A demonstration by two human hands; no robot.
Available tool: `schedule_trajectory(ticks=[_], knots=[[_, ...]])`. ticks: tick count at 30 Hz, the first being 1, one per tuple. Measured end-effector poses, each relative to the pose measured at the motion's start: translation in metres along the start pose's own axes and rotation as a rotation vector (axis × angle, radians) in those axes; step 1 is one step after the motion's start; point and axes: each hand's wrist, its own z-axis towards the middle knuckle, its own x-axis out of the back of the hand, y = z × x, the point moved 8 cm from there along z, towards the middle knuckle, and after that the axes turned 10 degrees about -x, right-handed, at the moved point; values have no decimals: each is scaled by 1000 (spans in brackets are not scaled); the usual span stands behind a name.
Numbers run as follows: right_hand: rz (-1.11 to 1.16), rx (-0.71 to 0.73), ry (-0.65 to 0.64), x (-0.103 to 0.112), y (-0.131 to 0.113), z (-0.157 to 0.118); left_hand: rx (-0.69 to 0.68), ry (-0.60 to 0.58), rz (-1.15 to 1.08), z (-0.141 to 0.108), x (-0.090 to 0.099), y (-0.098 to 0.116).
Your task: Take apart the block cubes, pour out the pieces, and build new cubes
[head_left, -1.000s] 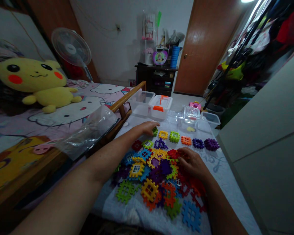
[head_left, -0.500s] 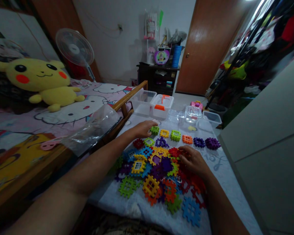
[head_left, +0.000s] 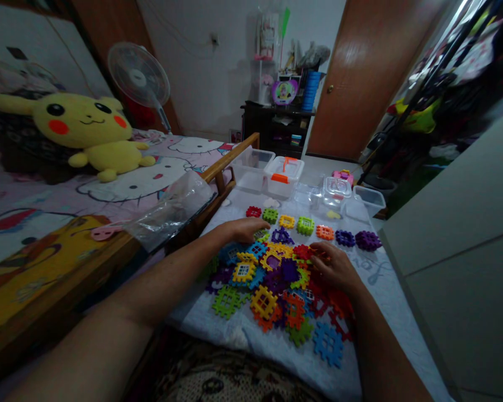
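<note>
My left hand (head_left: 251, 229) is over a light green window piece (head_left: 261, 235) at the pile's far left edge; its fingertips partly hide that piece, so its grip is unclear. At the right side of the pile, my right hand (head_left: 332, 263) rests on red pieces (head_left: 304, 252), fingers bent and partly hidden. Beyond the hands runs a row of stacked pieces: red (head_left: 254, 211), green (head_left: 270, 215), yellow (head_left: 286, 221), light green (head_left: 305, 225), orange (head_left: 324, 232), dark blue (head_left: 345, 238) and purple (head_left: 368, 240). A blue piece (head_left: 328, 344) lies nearest the front right.
Clear plastic boxes (head_left: 251, 170), one with an orange-handled lid (head_left: 285, 168), stand along the table's far edge. A wooden bed rail (head_left: 230, 158) and a plastic bag (head_left: 174, 209) border the left. A white cabinet (head_left: 465, 240) stands at right.
My left hand has come back from the row's left end toward the pile. A red piece now shows at that end of the row. The view has shifted slightly.
</note>
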Motion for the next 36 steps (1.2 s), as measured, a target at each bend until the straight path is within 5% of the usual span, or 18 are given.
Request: schedule_trajectory(ticks=[6, 12, 18, 28, 36], knots=[[-1, 18, 11, 3, -4, -1, 28, 53, 30, -4, 14, -5], [-28, 31, -3, 2, -8, -1, 85, 193, -6, -36, 38, -18], [-30, 36, 2, -1, -7, 0, 95, 262, -53, -55, 30, -7], [-23, 17, -25, -2, -5, 0, 109, 382, -110, -50, 24, 11], [-16, 14, -16, -3, -3, 0, 112, 345, -101, -65, 18, 19]])
